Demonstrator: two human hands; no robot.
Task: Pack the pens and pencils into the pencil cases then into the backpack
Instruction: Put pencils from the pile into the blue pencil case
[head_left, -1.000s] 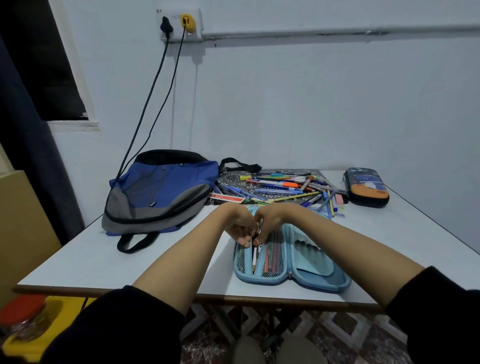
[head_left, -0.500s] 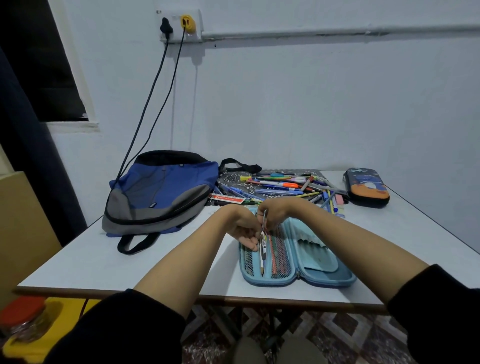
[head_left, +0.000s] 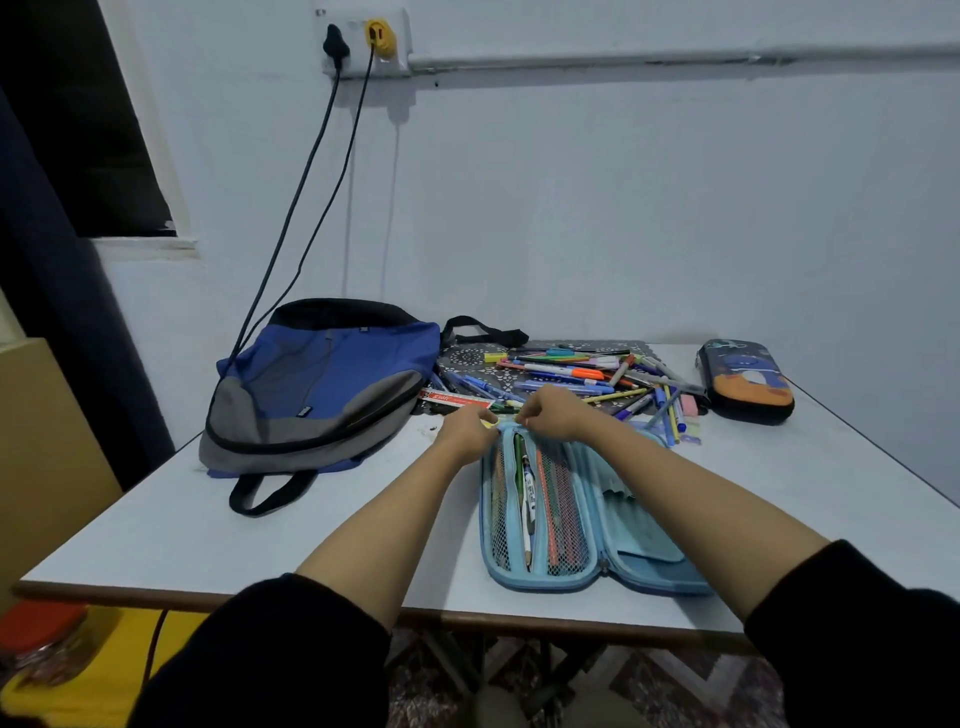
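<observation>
Two pencil cases lie on the surface (head_left: 260, 519). The open blue pencil case (head_left: 639, 551) lies flat at the near edge. Its mesh pocket (head_left: 566, 519) holds several pens and pencils, including a green one, a white pen (head_left: 528, 499) and some orange-red ones. The shut dark pencil case (head_left: 745, 382) lies well beyond the blue case, to its right.

One backpack (head_left: 322, 379) lies flat to the left of the blue case and beyond it. Just past the blue case's far end, one loose pile of pens and pencils (head_left: 571, 371) is spread over a patterned mat (head_left: 467, 358). There are too many, and they overlap too much, to count. One red ruler (head_left: 454, 400) lies at the pile's left edge.

Both hands meet at the far end of the blue case. The left hand (head_left: 467, 428) is at the mesh pocket's far left corner and the right hand (head_left: 553, 413) is just beside it. The fingers of both are curled in narrow against the case's far rim. I cannot tell whether they pinch the rim, a pen tip or nothing.

Half a second ago the hands were nearer, over the upper part of the pocket, and the right hand held a pen upright. Now both are at the far rim and no upright pen shows. The blue case, the backpack and the dark case have stayed where they were.
</observation>
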